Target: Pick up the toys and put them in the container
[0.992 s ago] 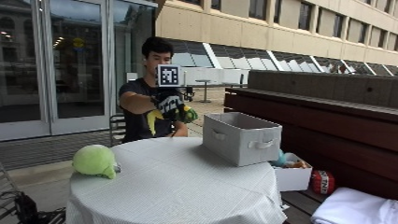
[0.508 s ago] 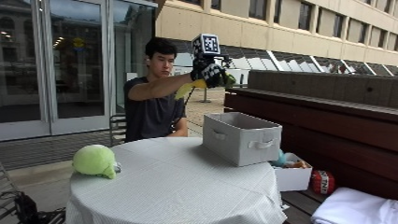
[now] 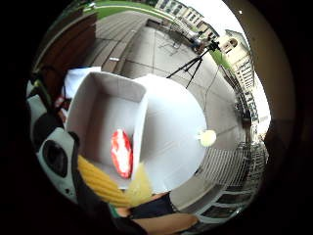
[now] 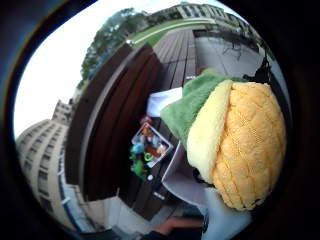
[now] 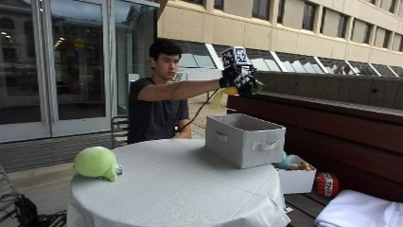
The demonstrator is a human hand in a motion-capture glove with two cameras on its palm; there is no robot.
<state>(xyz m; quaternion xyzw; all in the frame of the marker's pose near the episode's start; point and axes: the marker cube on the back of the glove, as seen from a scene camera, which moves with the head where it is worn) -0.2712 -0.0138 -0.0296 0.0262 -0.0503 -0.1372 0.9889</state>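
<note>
Gloved right hand, fingers curled around a yellow-green plush toy, high above the grey container at the table's right edge; released off-centre, it may miss.

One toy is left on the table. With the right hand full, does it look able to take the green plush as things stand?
Probably not yet. The right hand grips a yellow-green toy above the bin, while the green plush sits at the table's far edge. Nothing blocks the way once it lets go.
</note>
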